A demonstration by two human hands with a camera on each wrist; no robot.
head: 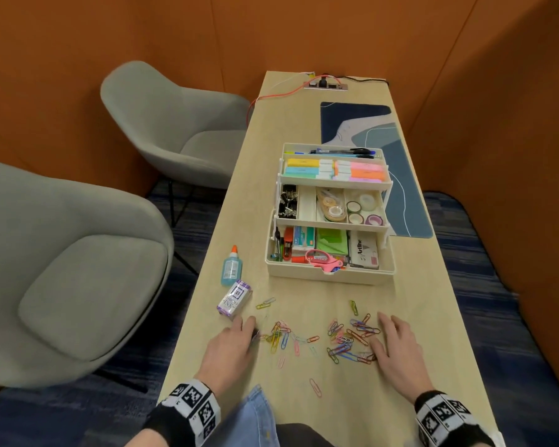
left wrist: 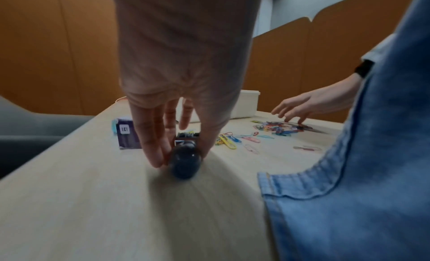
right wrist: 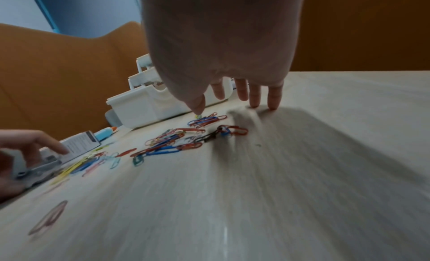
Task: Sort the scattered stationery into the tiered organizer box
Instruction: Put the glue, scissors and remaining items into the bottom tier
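Note:
Several coloured paper clips (head: 346, 340) lie scattered on the wooden table (head: 433, 317), in front of the open white tiered organizer box (head: 329, 277). My right hand (head: 384, 337) lies open, its spread fingers (right wrist: 273, 97) touching the table just right of the clips (right wrist: 167, 141). My left hand (head: 246, 330) sits left of the clips, and its fingers (left wrist: 151, 145) and thumb pinch a small blurred case (left wrist: 185, 160). That case looks dark in the left wrist view and clear grey (right wrist: 42, 165) in the right wrist view. A purple ink box (head: 234, 300) and a blue glue bottle (head: 231, 267) lie further left.
Two grey chairs (head: 78, 269) stand close to the table's left edge. A blue desk mat (head: 400, 175) lies behind the organizer, and a power strip (head: 326, 86) with cables sits at the far end. Denim cloth (head: 259, 414) drapes over the near edge.

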